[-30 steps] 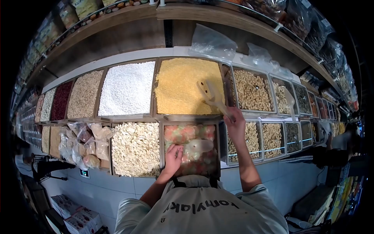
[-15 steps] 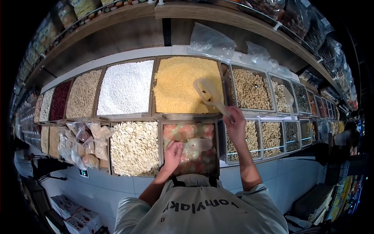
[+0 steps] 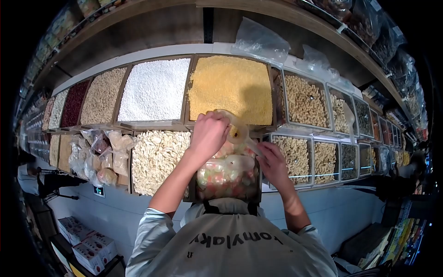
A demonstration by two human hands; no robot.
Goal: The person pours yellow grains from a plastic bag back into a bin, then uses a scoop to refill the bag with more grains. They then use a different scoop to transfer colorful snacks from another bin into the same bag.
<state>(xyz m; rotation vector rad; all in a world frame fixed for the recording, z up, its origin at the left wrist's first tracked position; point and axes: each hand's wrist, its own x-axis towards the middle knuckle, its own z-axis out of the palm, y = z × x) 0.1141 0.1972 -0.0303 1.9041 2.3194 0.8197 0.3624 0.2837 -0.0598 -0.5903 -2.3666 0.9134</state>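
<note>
My right hand (image 3: 273, 162) is closed on the handle of a translucent scoop (image 3: 251, 145), which holds some yellow grain and small dark bits. My left hand (image 3: 210, 134) is at the scoop's far end, its fingers bent against the rim; whatever is between the fingertips is too small to make out. Both hands are over the front edge of the yellow grain bin (image 3: 230, 83). Below them a second translucent scoop (image 3: 233, 162) lies on wrapped red and green pieces in a bin (image 3: 226, 182).
White grain (image 3: 154, 87) and pale flat slices (image 3: 159, 159) fill bins on the left, beside bagged goods (image 3: 106, 159). Peanut bins (image 3: 304, 99) stand on the right. A plastic bag (image 3: 260, 41) lies behind the yellow grain. Wooden shelves (image 3: 161, 16) rise above.
My right hand has brought its scoop down and left from over the yellow grain. My left hand has let go of the lower scoop and moved up to the held scoop's end.
</note>
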